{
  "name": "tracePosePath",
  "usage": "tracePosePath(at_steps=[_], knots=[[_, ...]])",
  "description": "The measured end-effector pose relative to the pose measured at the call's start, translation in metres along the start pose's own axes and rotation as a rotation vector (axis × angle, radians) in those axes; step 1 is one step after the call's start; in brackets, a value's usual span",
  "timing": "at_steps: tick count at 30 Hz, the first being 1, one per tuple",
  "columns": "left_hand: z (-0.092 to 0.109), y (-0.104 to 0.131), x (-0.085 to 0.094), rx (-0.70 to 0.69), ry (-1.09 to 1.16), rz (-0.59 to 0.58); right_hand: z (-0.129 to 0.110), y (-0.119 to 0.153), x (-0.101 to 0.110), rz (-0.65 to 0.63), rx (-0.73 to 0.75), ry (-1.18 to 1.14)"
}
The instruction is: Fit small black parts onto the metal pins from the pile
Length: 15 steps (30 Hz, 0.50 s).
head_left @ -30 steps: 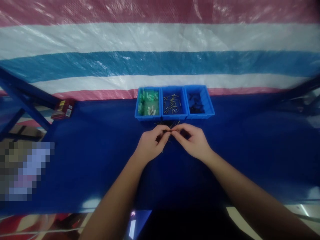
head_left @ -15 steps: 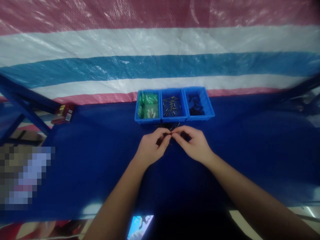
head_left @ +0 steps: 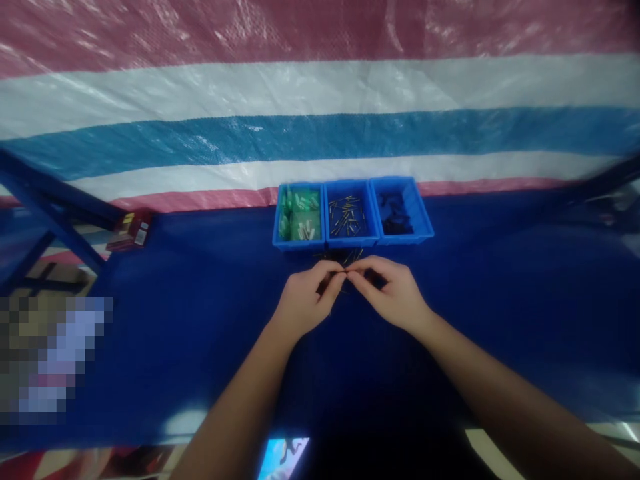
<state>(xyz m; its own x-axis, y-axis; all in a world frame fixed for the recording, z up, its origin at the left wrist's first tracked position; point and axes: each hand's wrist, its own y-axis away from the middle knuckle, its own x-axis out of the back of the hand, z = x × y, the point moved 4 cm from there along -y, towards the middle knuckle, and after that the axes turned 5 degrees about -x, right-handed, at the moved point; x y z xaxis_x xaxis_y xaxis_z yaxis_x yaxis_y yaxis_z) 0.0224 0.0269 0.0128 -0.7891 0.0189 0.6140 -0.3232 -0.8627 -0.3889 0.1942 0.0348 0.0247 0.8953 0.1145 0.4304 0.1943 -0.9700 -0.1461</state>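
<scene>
L grip [head_left: 305,303] + R grip [head_left: 387,293] pinch prob. pin [head_left: 345,272] | bins [head_left: 353,215] behind | loose pins [head_left: 345,255] btwn

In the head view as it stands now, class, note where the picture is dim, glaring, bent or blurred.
Head view: glare streaks the striped plastic sheet; its stripes bow, a wide-lens bend; the blue table cloth darkens toward the near edge; left hand and right hand are soft, so whatever they pinch is too small to tell; the three blue bins read fairly clearly; a pixelated patch hides the lower left.
</scene>
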Motion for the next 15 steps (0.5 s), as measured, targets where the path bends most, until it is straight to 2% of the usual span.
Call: tracePosePath(at_steps=[4,8,11,15], knots=[[0.001,-0.001,0.001,-0.033,-0.051,-0.009,-0.003,0.001,0.000,0.006,0.074,0.010],[0.002,-0.001,0.001,-0.031,0.006,0.014,-0.009,0.001,0.004,0.086,0.128,0.036],[0.002,0.000,-0.001,-0.054,0.034,0.035,-0.007,0.000,0.005,0.102,0.087,0.008],[0.001,0.000,-0.004,-0.081,0.011,0.053,0.003,0.001,0.001,0.084,-0.042,-0.139]])
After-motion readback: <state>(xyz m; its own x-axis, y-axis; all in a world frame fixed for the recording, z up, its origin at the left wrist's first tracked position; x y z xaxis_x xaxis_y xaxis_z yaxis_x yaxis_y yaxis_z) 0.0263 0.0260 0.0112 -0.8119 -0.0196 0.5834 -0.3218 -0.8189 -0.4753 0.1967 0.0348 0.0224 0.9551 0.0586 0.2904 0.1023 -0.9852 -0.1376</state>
